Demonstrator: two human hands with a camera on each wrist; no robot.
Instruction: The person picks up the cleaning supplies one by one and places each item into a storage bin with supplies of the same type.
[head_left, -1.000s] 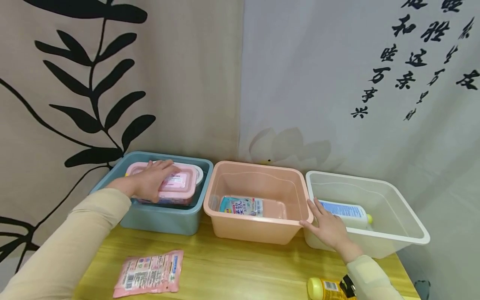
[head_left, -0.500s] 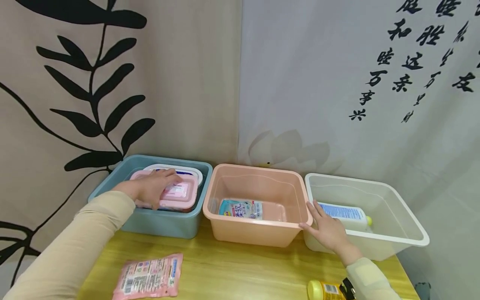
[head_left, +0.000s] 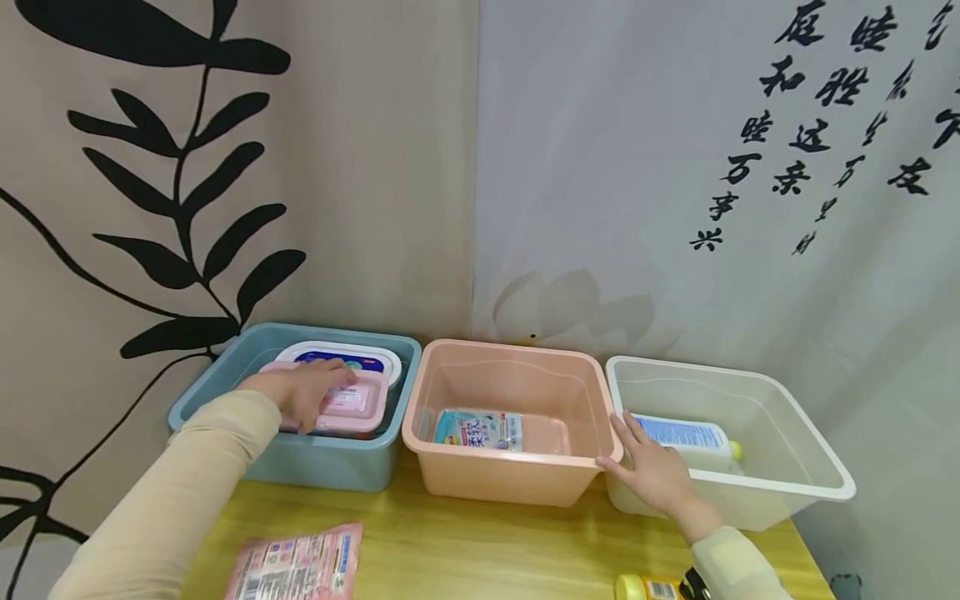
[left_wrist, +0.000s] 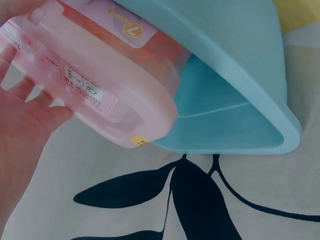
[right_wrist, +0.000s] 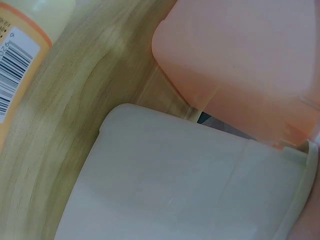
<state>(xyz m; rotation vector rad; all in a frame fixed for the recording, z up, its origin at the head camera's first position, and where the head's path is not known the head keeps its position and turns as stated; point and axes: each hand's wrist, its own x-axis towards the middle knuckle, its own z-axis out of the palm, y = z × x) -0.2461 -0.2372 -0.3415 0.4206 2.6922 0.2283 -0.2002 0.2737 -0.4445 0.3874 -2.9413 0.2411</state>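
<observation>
My left hand [head_left: 300, 396] grips a pink-lidded plastic box [head_left: 367, 400] from above, inside the blue bin [head_left: 322, 467] at the left. In the left wrist view the box is clear-sided and tilted across the bin's mouth, fingers along its lid edge. Behind it in the bin lies a white oval container [head_left: 390, 360] with a dark blue label, partly covered. My right hand [head_left: 656, 471] rests with fingers extended at the adjoining rims of the peach bin [head_left: 495, 479] and the white bin [head_left: 757, 496].
A blue-and-white packet [head_left: 480, 429] lies in the peach bin. The white bin holds a white bottle [head_left: 697, 446] with a yellow-green cap. Near the table's front are a pink packet [head_left: 296, 567] and a yellow-capped bottle [head_left: 637, 587]. A printed curtain [head_left: 375, 167] hangs behind.
My left hand has shifted the pink-lidded box toward the near side of the blue bin, uncovering more of the white container. The right hand stays put while the head view tips up slightly.
</observation>
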